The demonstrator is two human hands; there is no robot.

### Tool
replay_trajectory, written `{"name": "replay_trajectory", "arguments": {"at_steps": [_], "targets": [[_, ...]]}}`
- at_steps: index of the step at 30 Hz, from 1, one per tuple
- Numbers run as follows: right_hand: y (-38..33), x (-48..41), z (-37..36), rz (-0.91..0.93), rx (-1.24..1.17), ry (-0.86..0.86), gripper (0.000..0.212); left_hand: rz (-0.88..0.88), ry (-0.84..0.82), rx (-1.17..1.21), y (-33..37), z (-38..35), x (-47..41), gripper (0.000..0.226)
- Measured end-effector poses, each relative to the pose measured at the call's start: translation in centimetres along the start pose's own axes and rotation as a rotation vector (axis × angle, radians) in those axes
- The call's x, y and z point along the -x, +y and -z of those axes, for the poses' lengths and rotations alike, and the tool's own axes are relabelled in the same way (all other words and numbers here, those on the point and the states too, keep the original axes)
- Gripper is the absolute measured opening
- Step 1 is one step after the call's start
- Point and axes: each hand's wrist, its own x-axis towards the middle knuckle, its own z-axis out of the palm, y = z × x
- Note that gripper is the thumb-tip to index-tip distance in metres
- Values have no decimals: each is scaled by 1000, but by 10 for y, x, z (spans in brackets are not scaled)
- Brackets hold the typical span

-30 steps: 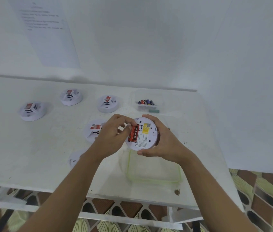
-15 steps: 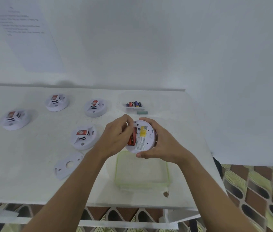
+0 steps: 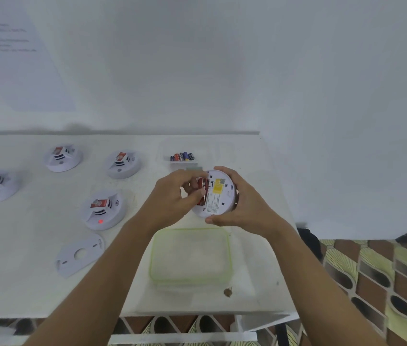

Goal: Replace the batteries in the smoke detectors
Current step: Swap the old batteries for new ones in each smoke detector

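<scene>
Below, the white table point(image 3: 35, 283) and patterned floor point(image 3: 384, 283) lie under the right hand point(image 3: 244, 208) clasping an upturned smoke detector point(image 3: 218, 194), its yellow label unreadable, while the left hand point(image 3: 170, 198) pinches its red batteries point(image 3: 200, 184).

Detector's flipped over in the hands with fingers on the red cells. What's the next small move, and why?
Probably pull the red batteries out with the left hand while the right hand steadies the smoke detector: the fingers already pinch them in the open bay, and the empty green-rimmed container sits just below.
</scene>
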Motion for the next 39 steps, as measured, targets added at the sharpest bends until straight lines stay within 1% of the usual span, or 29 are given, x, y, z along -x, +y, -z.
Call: {"name": "replay_trajectory", "arguments": {"at_steps": [2, 4, 5, 8, 9, 10, 11, 12, 13, 15, 17, 18, 20, 24, 27, 29, 32, 34, 36, 39], "targets": [[1, 0, 4, 5, 5, 15, 94, -56, 22, -58, 2, -3, -3, 36], [1, 0, 8, 11, 10, 29, 94, -71, 57, -2, 4, -5, -6, 31], [2, 0, 10, 15, 18, 39, 94, -49, 73, 74, 6, -5, -6, 28], [2, -3, 19, 31, 51, 81, 94, 77, 153, 414, 12, -5, -9, 19], [3, -5, 21, 37, 54, 93, 94, 109, 195, 496, 13, -4, -10, 17], [3, -6, 23, 41, 49, 104, 94, 138, 234, 528, 12, -4, -11, 16], [4, -7, 25, 42, 40, 116, 94, 168, 261, 496, 10, -3, -12, 16], [5, -8, 27, 41, 30, 129, 94, 199, 266, 396, 6, -2, -13, 15], [6, -8, 28, 43, 19, 142, 95, 219, 233, 244, 2, -1, -14, 14], [9, -9, 30, 52, 1, 159, 95, 218, 75, -90, -4, -1, -16, 11], [11, -11, 31, 58, -6, 167, 96, 210, -84, -359, -8, -6, -22, 15], [11, -11, 31, 61, -10, 169, 96, 224, -142, -450, -10, -11, -25, 17], [13, -12, 32, 64, -7, 169, 97, 277, -225, -543, -12, -19, -32, 18], [15, -15, 35, 65, 32, 162, 98, 382, -318, -554, -17, -26, -43, 18], [16, -17, 38, 68, 51, 157, 97, 431, -305, -505, -20, -29, -46, 34], [15, -17, 39, 69, 52, 151, 97, 460, -291, -469, -22, -27, -45, 37], [15, -17, 42, 71, 51, 136, 96, 481, -287, -391, -25, -21, -44, 28], [16, -17, 43, 72, 47, 126, 96, 481, -278, -293, -21, -17, -42, 21], [16, -17, 45, 73, 34, 118, 96, 488, -254, -186, -15, -14, -40, 19], [16, -16, 47, 78, 29, 106, 96, 466, -180, -176, -2, -13, -37, 15]]}}
